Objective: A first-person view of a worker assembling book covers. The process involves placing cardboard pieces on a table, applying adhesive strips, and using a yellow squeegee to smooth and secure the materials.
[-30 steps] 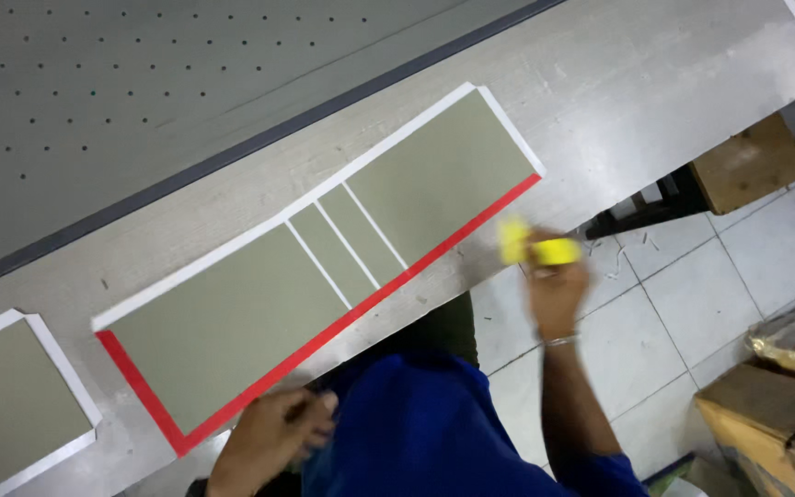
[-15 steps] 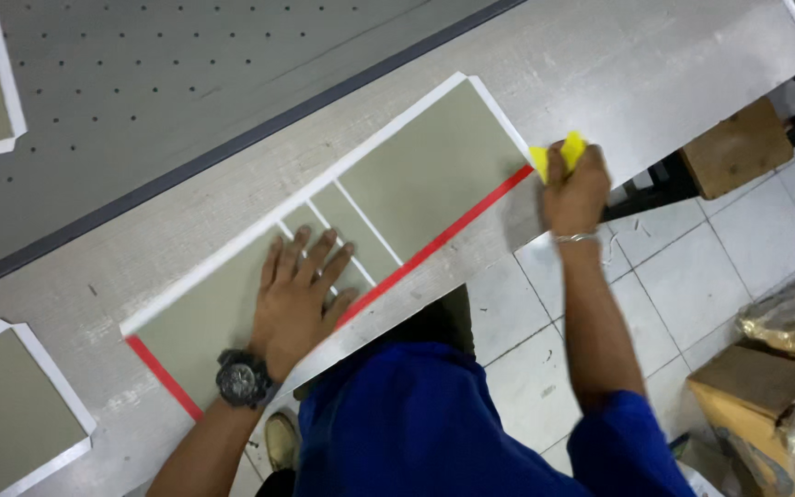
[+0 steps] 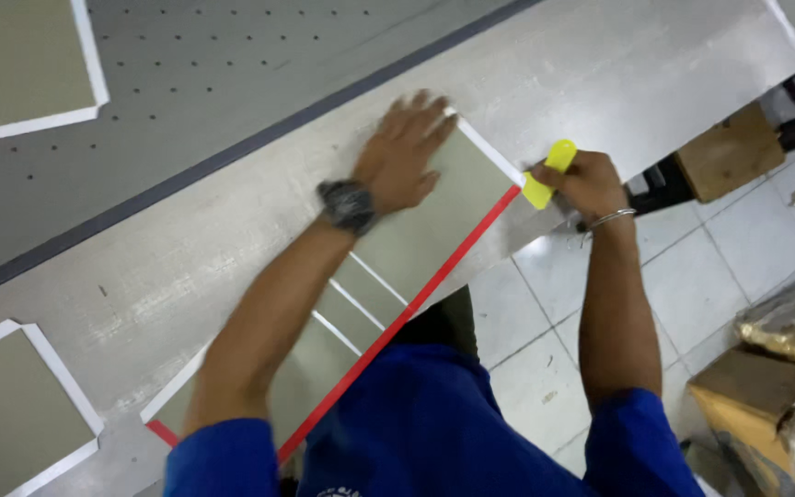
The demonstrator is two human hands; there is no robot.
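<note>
Two hands: both at the far end of the olive panel, near the worktop's front edge.
Left hand: open, fingers spread, palm flat on the panel.
Right hand: closed around a yellow scraper, set at the panel's corner, where the white tape meets the red tape.
</note>
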